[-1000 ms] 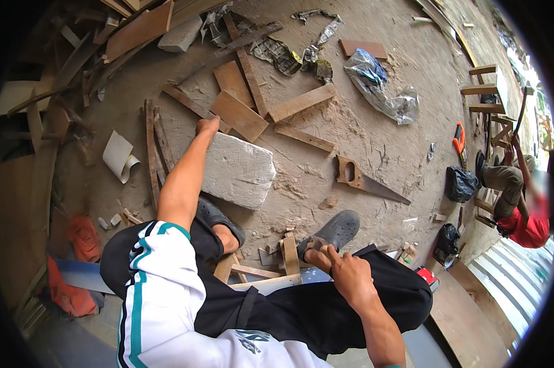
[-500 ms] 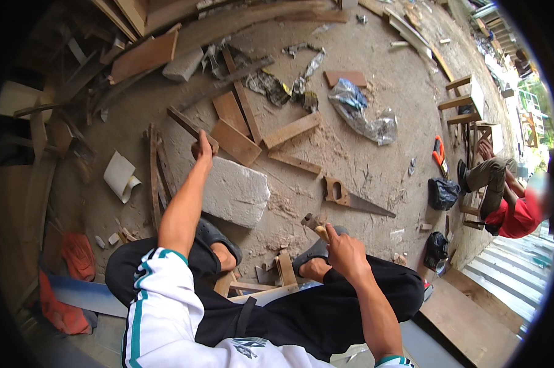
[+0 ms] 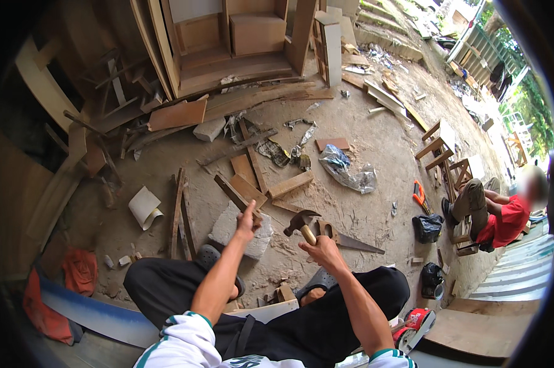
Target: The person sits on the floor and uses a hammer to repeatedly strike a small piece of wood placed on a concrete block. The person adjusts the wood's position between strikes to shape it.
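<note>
My left hand [image 3: 247, 221] grips a short wooden strip [image 3: 229, 191], held at a slant above a pale, rough block [image 3: 225, 226] on the ground. My right hand [image 3: 325, 250] is closed round the wooden handle of a claw hammer [image 3: 302, 219]. The hammer's head is up in the air, apart from the strip. A handsaw [image 3: 358, 244] with a wooden handle lies on the dirt just beyond my right hand. Flat brown boards [image 3: 247, 187] and a wooden offcut [image 3: 291, 184] lie past the block.
A crumpled clear plastic bag [image 3: 350, 175] lies farther out. At the right, a person in a red shirt [image 3: 504, 221] sits near a small wooden stool [image 3: 437, 146], an orange-handled tool [image 3: 419, 195] and a black bag [image 3: 427, 228]. A wooden cabinet [image 3: 246, 67] stands at the back.
The view has tilted up, bringing the cabinet into sight. My right hand has lifted the hammer and brought it nearer the left hand. The wooden strip is still in my left hand.
</note>
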